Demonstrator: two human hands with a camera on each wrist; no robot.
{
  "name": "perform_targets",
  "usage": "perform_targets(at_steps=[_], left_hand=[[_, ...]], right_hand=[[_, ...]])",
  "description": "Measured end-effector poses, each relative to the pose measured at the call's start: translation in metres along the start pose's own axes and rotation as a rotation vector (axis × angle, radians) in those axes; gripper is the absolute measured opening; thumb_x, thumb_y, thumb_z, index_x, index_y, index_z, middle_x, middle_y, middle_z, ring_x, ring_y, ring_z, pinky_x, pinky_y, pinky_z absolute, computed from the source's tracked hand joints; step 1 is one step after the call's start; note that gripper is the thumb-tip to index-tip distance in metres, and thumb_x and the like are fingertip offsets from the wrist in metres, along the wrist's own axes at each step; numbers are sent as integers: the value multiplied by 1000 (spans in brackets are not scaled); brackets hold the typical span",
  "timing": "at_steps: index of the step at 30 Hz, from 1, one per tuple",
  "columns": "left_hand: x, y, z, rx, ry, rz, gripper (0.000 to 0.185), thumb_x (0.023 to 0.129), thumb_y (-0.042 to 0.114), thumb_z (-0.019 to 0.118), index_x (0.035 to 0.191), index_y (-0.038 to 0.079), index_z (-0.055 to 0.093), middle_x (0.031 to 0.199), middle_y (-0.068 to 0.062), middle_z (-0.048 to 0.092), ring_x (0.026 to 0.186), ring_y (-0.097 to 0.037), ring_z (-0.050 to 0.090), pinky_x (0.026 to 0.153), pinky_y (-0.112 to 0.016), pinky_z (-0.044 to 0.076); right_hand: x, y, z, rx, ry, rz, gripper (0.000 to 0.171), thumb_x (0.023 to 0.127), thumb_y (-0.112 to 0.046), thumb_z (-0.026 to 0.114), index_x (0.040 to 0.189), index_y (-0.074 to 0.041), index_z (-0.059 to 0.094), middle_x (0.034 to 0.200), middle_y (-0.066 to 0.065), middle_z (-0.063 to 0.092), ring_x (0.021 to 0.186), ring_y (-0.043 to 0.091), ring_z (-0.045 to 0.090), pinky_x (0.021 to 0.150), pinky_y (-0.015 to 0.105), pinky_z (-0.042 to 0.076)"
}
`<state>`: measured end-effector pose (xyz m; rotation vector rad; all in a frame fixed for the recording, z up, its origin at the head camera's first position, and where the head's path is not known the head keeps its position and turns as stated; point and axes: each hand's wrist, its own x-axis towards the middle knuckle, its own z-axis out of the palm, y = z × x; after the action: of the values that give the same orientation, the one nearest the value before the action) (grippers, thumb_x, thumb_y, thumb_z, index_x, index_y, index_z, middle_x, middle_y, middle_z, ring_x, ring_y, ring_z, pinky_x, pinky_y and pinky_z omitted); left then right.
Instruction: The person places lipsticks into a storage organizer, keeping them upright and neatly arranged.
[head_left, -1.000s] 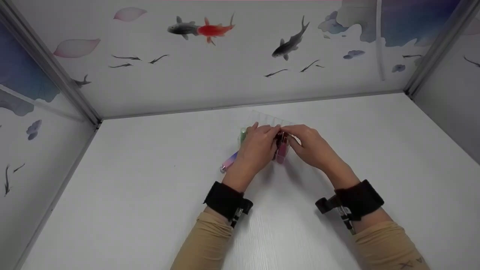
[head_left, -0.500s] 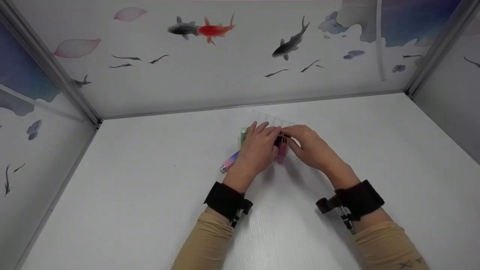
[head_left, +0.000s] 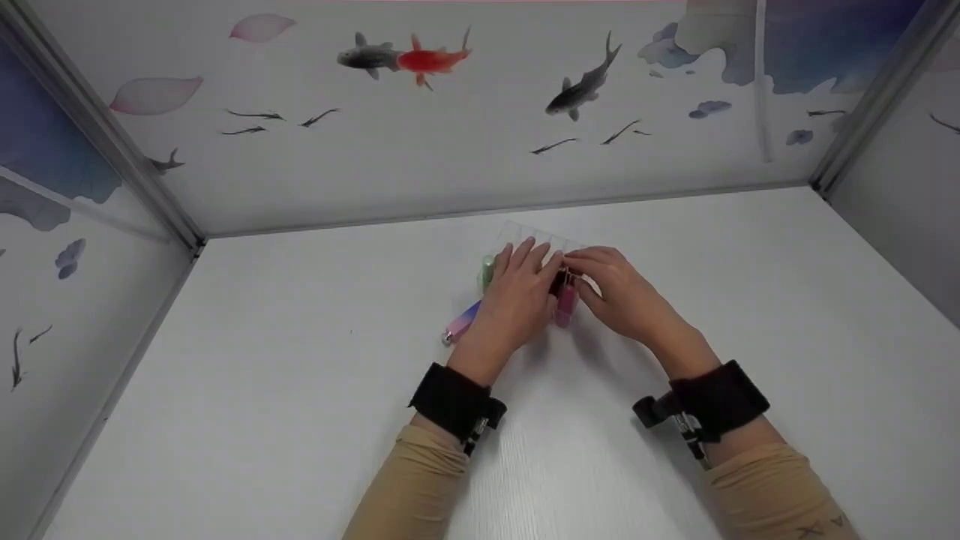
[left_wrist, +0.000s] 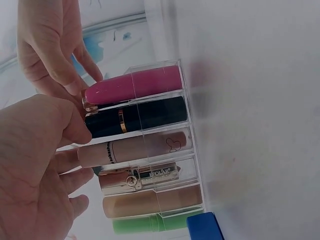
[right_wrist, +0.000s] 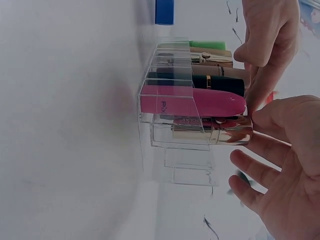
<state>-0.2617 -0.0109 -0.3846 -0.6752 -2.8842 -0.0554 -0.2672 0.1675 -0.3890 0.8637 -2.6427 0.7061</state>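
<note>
A clear stepped organizer (head_left: 537,234) stands on the table with lipsticks and tubes upright in its slots. My right hand (head_left: 619,296) pinches the gold cap of a lipstick (right_wrist: 232,131) between thumb and index finger, just behind a pink tube (right_wrist: 215,102). My left hand (head_left: 514,300) spreads its fingers over the organizer. In the left wrist view its thumb lies at the top of a black lipstick (left_wrist: 107,124), and its fingers reach behind a pale beige tube (left_wrist: 125,149). The hands meet at the index fingertips. Further along the row are a silver-and-gold lipstick (left_wrist: 140,179) and a tan tube (left_wrist: 150,202).
A green tube (head_left: 487,268) sits at the organizer's left end. Beside it lies a blue-to-pink stick with a silver tip (head_left: 460,324), partly hidden by the left hand. The slots at the back of the organizer (right_wrist: 192,157) hold nothing. A printed wall panel (head_left: 480,165) rises behind the table.
The left hand's middle and ring fingers have straightened and spread further forward. The right hand has hardly moved, staying at the same lipstick.
</note>
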Motion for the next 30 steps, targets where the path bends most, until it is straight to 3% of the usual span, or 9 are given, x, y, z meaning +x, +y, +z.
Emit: perform_targets(at_steps=[5,13,17,20,22,26,30], left_hand=[[-2,-5,-5,-54,35,-1,53,103,26,50,154,15,38,161,-6,37,154,-24,27,127,-43,22],[-13,-26,-16,-198,337,-15,32,99,14,57,131,10,62,141,-8,58,139,-23,50,119,-36,39],[-20,-37,-20,-274,390,-64,27,95,9,61,120,10,67,128,-5,66,123,-22,61,105,-33,51],[-26,-45,-24,-307,339,-116,24,95,11,61,118,12,68,123,-5,69,116,-22,65,95,-35,56],[-31,-50,-27,-322,259,-158,23,97,14,61,119,13,68,122,-4,69,113,-22,66,91,-35,57],[-40,-64,-32,-341,43,-248,28,98,18,61,125,13,66,120,-6,70,110,-21,67,90,-36,57],[-48,-75,-34,-346,-166,-324,35,97,22,64,129,9,64,122,-9,70,111,-23,67,96,-39,55]], right_hand=[[1,-2,1,3,44,-21,32,95,1,62,126,7,64,129,21,65,127,37,55,110,50,46],[3,-13,-3,30,164,-21,31,95,1,62,126,2,64,129,19,64,126,35,57,106,48,49],[3,-24,-4,60,201,-12,31,95,2,61,126,-2,64,129,16,65,125,32,58,105,46,50],[4,-32,-2,75,215,-50,32,94,5,60,124,-2,65,125,16,67,117,29,62,97,43,54],[4,-38,2,83,204,-86,30,94,5,59,123,-2,66,121,15,69,105,25,64,87,39,57],[8,-52,11,112,135,-140,25,95,3,58,118,-2,67,108,13,72,80,16,60,67,30,54],[14,-65,22,129,34,-166,20,95,-1,61,113,-2,70,103,10,75,83,16,67,72,30,59]])
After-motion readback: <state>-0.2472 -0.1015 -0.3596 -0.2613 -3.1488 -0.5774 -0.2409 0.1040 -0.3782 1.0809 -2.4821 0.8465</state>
